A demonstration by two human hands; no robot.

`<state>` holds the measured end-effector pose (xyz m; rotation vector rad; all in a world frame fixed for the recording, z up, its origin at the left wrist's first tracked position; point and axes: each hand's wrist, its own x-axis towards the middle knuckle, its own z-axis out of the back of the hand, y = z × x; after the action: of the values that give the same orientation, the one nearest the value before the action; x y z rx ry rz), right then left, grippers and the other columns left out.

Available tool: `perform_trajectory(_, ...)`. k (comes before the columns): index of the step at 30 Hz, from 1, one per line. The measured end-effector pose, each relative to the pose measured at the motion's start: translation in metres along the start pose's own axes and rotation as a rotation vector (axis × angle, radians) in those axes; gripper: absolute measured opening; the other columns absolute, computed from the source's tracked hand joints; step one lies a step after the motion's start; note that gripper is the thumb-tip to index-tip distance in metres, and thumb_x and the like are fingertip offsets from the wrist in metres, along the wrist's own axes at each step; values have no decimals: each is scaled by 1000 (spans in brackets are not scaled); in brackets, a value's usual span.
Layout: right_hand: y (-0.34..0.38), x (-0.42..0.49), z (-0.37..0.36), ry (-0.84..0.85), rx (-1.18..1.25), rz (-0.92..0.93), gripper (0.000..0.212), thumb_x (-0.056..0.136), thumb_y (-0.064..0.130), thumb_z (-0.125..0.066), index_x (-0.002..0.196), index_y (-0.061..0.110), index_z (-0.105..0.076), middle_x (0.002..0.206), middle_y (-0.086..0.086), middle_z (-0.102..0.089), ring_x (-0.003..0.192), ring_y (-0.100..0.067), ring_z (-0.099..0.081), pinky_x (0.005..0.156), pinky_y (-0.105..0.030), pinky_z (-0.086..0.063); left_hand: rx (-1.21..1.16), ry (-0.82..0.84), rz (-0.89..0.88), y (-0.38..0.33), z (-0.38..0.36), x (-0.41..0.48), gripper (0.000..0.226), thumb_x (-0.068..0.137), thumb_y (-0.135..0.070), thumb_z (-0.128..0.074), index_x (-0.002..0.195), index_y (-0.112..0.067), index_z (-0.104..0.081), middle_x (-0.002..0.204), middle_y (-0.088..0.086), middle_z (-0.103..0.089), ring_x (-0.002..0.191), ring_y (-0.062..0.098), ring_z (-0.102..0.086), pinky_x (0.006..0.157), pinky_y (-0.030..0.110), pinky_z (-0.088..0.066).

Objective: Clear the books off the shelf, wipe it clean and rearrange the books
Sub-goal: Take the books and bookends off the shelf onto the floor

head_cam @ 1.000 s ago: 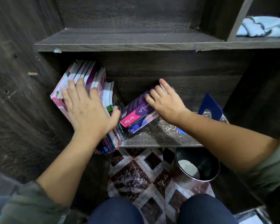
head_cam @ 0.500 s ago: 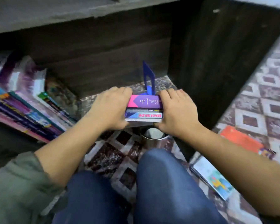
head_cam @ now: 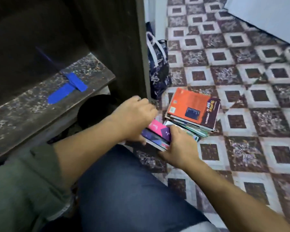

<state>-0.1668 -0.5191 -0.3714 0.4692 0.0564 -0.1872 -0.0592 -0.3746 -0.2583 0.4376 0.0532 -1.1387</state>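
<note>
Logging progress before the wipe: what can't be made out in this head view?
Head view:
- shelf, left part: cut off by the frame edge; books there unseen.
- small stack: left hand and right hand cover its ends; count, titles blurred.
- dark round object under the shelf: lost in shadow.
- floor pile: lower books hidden beneath the orange book.

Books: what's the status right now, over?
Both left hand and right hand grip a small stack of books. Stack low beside the orange-topped pile on the floor. Nothing seen blocking it.
</note>
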Motion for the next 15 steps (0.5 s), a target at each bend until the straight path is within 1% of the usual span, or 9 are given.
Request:
perform_trajectory(1, -15, -2, -12, 37, -4, -49, 68, 63, 59, -71, 116, 25, -46, 106, 2, -57, 99, -25, -56, 78, -36, -44, 52, -29, -49, 3, 1, 11, 68, 57, -66, -74, 100, -16, -62, 96, 2, -62, 94, 24, -56, 96, 40, -42)
perform_trajectory(2, -30, -4, -24, 60, -17, -82, 67, 63, 59, -71, 116, 27, -45, 107, 3, -56, 100, -24, -55, 79, -36, -43, 102, -79, -93, 6, 2, 22, 57, 67, -59, -71, 100, -14, -63, 96, 4, -62, 96, 27, -56, 104, 45, -37)
perform_trajectory(4, -56, -2, -44, 87, -60, -131, 66, 64, 58, -70, 116, 29, -42, 109, 4, -56, 103, -23, -55, 84, -36, -43, 223, -160, -148, 14, -7, 42, 25, 88, -27, -48, 96, -10, -65, 92, 8, -62, 96, 30, -57, 111, 53, -30)
perform_trajectory(5, -66, 1, -52, 92, -85, -149, 66, 65, 59, -69, 117, 29, -42, 112, 3, -56, 105, -22, -54, 87, -37, -42, 285, -155, -152, 16, -15, 52, 28, 90, -14, -39, 95, -9, -66, 90, 8, -63, 94, 30, -58, 113, 54, -28)
perform_trajectory(7, -86, 8, -67, 82, -149, -168, 68, 69, 60, -67, 124, 28, -41, 118, 3, -55, 110, -22, -52, 91, -39, -39, 411, -47, -112, 17, -27, 68, 32, 89, -7, -39, 102, -13, -68, 90, 2, -64, 89, 24, -60, 110, 48, -33)
perform_trajectory(8, -94, 13, -73, 69, -191, -167, 69, 72, 58, -66, 128, 27, -41, 122, 2, -54, 113, -23, -51, 92, -39, -37, 456, 34, -103, 15, -34, 74, 32, 90, -9, -41, 110, -13, -65, 93, 0, -64, 89, 22, -59, 104, 42, -38)
perform_trajectory(10, -109, 23, -85, 9, -272, -154, 71, 74, 51, -67, 134, 23, -43, 126, 0, -55, 115, -24, -51, 91, -41, -37, 497, 177, -115, 7, -55, 85, 29, 94, -9, -39, 120, -9, -53, 104, 2, -60, 96, 23, -54, 91, 36, -37)
perform_trajectory(11, -116, 29, -91, -29, -309, -150, 70, 74, 45, -69, 134, 20, -45, 126, -1, -56, 114, -24, -52, 90, -41, -38, 506, 237, -104, 2, -60, 90, 27, 95, -8, -37, 118, -8, -50, 107, 4, -58, 99, 25, -51, 89, 36, -36)
perform_trajectory(15, -139, 51, -124, -255, -351, -91, 62, 69, 19, -74, 127, 12, -53, 124, -7, -61, 109, -29, -53, 84, -41, -33, 482, 208, -13, -10, -85, 107, 30, 94, -4, -33, 112, -13, -55, 103, 1, -59, 97, 22, -51, 85, 33, -33)
